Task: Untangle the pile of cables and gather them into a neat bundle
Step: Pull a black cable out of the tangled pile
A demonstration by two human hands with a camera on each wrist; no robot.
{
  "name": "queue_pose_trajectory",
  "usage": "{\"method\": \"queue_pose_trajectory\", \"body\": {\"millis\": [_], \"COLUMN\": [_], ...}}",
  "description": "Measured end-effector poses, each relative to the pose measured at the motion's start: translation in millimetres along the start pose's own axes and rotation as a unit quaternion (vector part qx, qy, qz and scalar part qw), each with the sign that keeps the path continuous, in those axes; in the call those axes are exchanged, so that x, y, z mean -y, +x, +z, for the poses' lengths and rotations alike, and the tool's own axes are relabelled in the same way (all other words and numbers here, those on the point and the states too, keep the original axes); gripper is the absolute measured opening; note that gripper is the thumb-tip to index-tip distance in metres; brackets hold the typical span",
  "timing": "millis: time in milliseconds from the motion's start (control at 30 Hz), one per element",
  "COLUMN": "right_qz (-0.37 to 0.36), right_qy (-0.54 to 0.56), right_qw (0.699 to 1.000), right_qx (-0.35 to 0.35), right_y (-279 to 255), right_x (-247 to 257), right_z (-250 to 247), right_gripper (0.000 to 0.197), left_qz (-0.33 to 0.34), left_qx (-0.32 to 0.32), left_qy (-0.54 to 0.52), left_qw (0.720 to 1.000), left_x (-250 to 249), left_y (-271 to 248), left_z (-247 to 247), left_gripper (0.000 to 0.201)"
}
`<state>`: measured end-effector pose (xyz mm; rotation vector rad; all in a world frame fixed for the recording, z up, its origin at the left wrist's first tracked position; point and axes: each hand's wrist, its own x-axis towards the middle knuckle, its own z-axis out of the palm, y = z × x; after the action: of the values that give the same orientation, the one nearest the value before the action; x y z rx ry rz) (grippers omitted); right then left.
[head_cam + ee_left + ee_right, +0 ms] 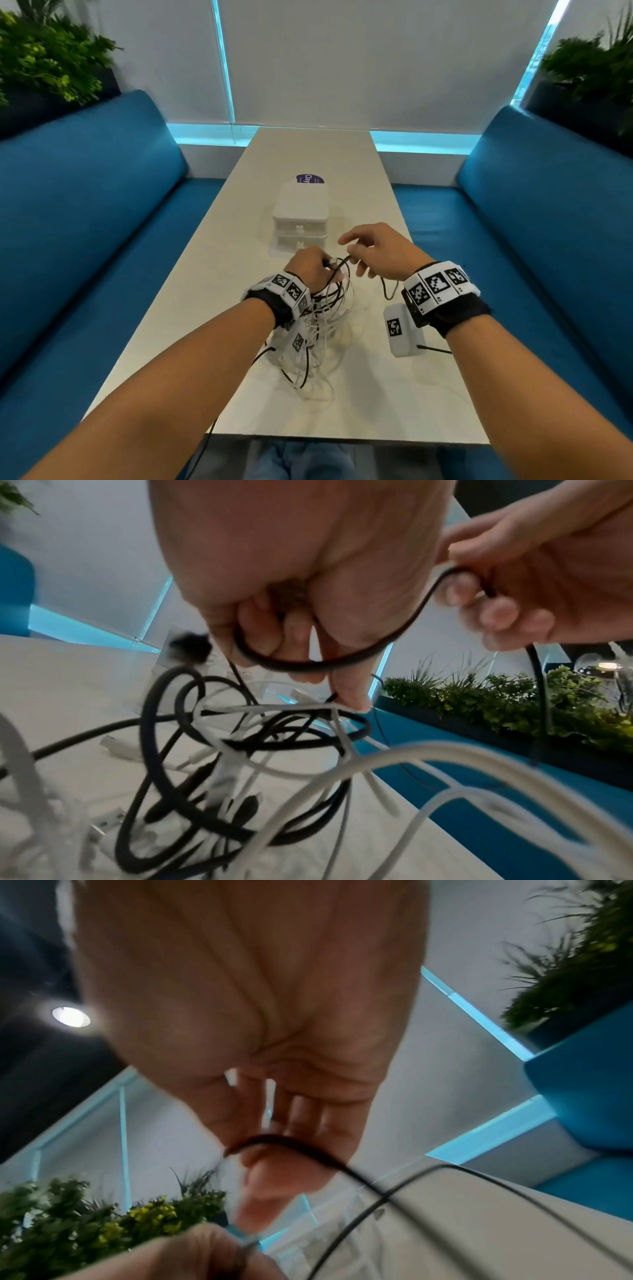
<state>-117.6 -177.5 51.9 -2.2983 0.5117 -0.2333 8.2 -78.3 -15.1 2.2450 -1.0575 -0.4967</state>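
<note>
The tangled pile of black and white cables [322,329] lies on the pale table [394,404] (partly lifted). Left hand [310,269] clenches several loops; right hand [380,251] fingers pinch one thin black cable [346,658]. Best to draw it out slowly, easing snags.

Black and white cables [325,308], blue seats [85,222], checkered black-white wristbands [440,286]

Messy tangle of thin black and white rubbery cables [320,329] – loops knotted together, top part lifted off the table, rest sprawled on it, one thin black cable [346,658] arcing free up top.
</note>
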Motion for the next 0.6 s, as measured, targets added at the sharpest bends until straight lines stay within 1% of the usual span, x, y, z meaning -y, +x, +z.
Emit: {"method": "queue_pose_trajectory", "body": {"millis": [67, 100, 167, 200, 233, 300, 333, 400, 433, 500, 533, 600], "right_qz": [0.042, 0.057, 0.066, 0.057, 0.045, 0.026, 0.019, 0.003, -0.006, -0.025, -0.029, -0.018], "right_qy": [-0.006, -0.021, -0.071, -0.096, -0.118, -0.155, -0.159, -0.133, -0.103, -0.028, -0.006, -0.027], "right_qw": [0.999, 0.998, 0.995, 0.994, 0.992, 0.986, 0.984, 0.981, 0.978, 0.969, 0.966, 0.962], "right_qx": [-0.008, 0.001, 0.02, 0.011, -0.009, -0.054, -0.081, -0.144, -0.179, -0.243, -0.258, -0.27], "right_y": [-2.0, -2.4, -1.0, 0.8, 3.0, 6.5, 7.2, 6.9, 5.7, 3.4, 2.1, -0.9], "right_x": [-12.0, -16.7, -23.3, -24.3, -23.8, -18.5, -15.0, -8.1, -6.3, -5.3, -5.5, -9.9], "right_z": [2.6, 5.2, 11.3, 13.4, 14.1, 13.0, 10.2, 1.6, -3.1, -13.3, -17.6, -22.1], "right_gripper": [0.031, 0.033, 0.028, 0.023, 0.019, 0.018, 0.019, 0.019, 0.018, 0.016, 0.016, 0.016], "left_qz": [0.017, 0.03, 0.053, 0.062, 0.07, 0.083, 0.087, 0.078, 0.071, 0.067, 0.073, 0.082], "left_qx": [-0.006, -0.012, -0.023, -0.027, -0.03, -0.029, -0.026, -0.019, -0.011, 0.008, 0.007, -0.012], "left_qy": [-0.038, -0.066, -0.116, -0.13, -0.13, -0.1, -0.089, -0.087, -0.082, -0.041, -0.026, -0.01], "left_qw": [0.999, 0.997, 0.992, 0.989, 0.989, 0.991, 0.992, 0.993, 0.994, 0.997, 0.997, 0.997], "left_x": [-0.2, -0.6, -1.1, -1.2, -1.3, -0.4, 0.8, 4.8, 6.6, 11.1, 13.3, 13.2], "left_y": [-0.6, -0.9, -3.1, -4.0, -5.3, -7.6, -7.7, -6.5, -6.2, -5.9, -6.5, -9.3], "left_z": [5.1, 4.9, -0.4, -4.8, -9.2, -14.5, -15.7, -15.5, -15.4, -11.9, -9.8, -7.3], "left_gripper": [0.018, 0.016, 0.015, 0.011, 0.011, 0.025, 0.028, 0.019, 0.015, 0.015, 0.014, 0.014]}}
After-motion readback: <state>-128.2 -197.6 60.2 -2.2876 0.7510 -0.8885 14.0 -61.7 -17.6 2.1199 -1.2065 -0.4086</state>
